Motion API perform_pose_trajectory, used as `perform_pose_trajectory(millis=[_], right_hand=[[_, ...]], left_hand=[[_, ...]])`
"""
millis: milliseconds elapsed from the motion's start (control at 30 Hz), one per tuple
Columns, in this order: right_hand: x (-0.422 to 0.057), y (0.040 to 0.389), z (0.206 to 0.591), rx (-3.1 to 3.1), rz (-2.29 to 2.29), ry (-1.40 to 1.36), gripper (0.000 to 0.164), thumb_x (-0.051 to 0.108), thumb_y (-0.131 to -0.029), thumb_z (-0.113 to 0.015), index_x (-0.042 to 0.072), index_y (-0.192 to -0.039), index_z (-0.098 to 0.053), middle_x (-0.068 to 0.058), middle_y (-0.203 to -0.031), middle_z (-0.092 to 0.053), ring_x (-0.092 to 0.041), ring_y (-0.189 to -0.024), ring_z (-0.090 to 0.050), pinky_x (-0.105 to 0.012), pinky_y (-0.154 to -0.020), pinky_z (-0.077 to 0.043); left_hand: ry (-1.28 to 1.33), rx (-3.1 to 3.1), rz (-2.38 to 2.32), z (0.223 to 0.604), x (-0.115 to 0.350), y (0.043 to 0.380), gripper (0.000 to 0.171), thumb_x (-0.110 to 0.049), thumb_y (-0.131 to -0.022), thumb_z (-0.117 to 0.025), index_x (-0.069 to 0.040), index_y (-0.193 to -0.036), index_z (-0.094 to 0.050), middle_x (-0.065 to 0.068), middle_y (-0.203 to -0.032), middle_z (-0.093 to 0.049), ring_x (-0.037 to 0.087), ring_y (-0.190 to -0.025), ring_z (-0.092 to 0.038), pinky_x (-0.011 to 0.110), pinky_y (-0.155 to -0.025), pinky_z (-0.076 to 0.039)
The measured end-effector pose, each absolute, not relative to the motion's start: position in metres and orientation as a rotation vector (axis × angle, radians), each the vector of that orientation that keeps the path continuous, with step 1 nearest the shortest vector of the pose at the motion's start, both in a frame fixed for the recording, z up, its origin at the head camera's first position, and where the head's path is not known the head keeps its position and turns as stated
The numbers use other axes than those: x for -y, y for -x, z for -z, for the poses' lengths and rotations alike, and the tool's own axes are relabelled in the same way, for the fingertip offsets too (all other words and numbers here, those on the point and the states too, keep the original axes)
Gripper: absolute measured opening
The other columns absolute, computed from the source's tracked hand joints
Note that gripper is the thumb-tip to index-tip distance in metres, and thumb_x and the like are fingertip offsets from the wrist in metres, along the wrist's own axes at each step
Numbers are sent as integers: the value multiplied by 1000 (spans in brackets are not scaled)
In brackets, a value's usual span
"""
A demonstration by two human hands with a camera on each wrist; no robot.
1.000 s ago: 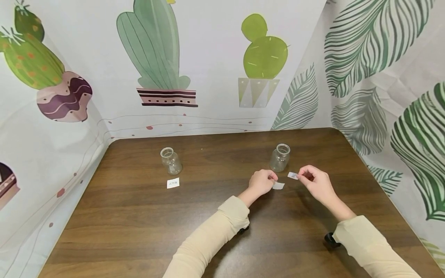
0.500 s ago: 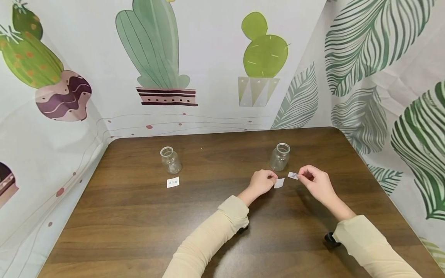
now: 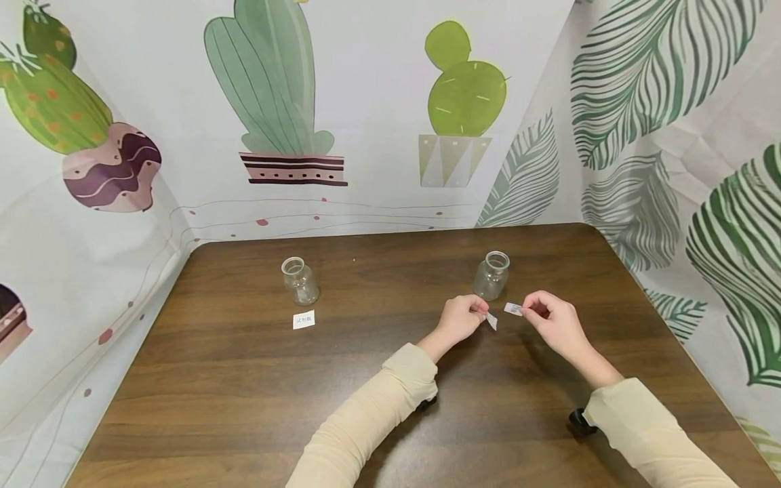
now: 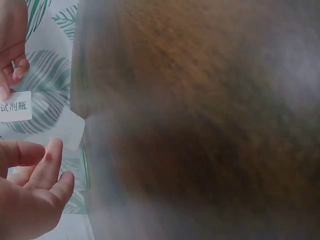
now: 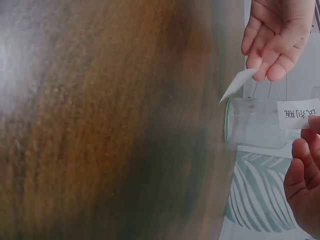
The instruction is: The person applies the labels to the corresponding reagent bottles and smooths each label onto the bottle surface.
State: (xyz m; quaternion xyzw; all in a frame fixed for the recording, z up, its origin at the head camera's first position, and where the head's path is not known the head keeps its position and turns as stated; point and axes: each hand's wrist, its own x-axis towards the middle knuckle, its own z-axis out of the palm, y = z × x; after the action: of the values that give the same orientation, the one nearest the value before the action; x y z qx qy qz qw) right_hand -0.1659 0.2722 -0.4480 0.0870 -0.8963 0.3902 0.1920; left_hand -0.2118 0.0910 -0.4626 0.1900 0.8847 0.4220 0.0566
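My left hand (image 3: pixel 457 318) pinches a blank white slip of paper (image 3: pixel 491 321) between thumb and fingers; the slip (image 4: pixel 70 129) looks thin and slightly curved. Just to its right, my right hand (image 3: pixel 555 324) holds a small white label (image 3: pixel 513 309) by one edge. Dark printed characters show on that label (image 5: pixel 295 114) in the right wrist view. The slip and the label are apart. Right behind both hands a clear glass jar (image 3: pixel 491 276) stands upright without a lid.
A second lidless glass jar (image 3: pixel 301 283) stands at the left of the brown wooden table (image 3: pixel 244 400). In front of it lies another white label (image 3: pixel 304 319) with printed characters. Patterned cloth (image 3: pixel 378 122) with cacti and leaves hangs behind the table and along its sides.
The blank slip in my left hand has turned, swinging from flat to a steep, nearly edge-on tilt. Both hands have stayed almost in place, and the printed label barely shifts.
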Motion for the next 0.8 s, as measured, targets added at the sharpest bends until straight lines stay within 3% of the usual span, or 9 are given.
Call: perform_pose_trajectory(millis=[300,800], right_hand=[[-273,166,449,2525,-1074,-262,12,-1,-73,-65,7,-72,-57,-1,-64,-56,2,-54,-43,-13,-51,-36],[-272,167,450,2527,-1097,-253,9,3,-75,-65,7,-73,-57,1,-64,-56,1,-54,-44,-14,-50,-37]], left_hand=[[-578,-2650,-1262,461,-90,212,20,-4,-73,-57,-9,-91,-66,-1,-85,-68,5,-76,-61,11,-66,-41],[-641,-2725,-1203,457,-88,212,14,-12,-74,-60,-16,-86,-67,-7,-84,-68,2,-77,-60,13,-66,-39]])
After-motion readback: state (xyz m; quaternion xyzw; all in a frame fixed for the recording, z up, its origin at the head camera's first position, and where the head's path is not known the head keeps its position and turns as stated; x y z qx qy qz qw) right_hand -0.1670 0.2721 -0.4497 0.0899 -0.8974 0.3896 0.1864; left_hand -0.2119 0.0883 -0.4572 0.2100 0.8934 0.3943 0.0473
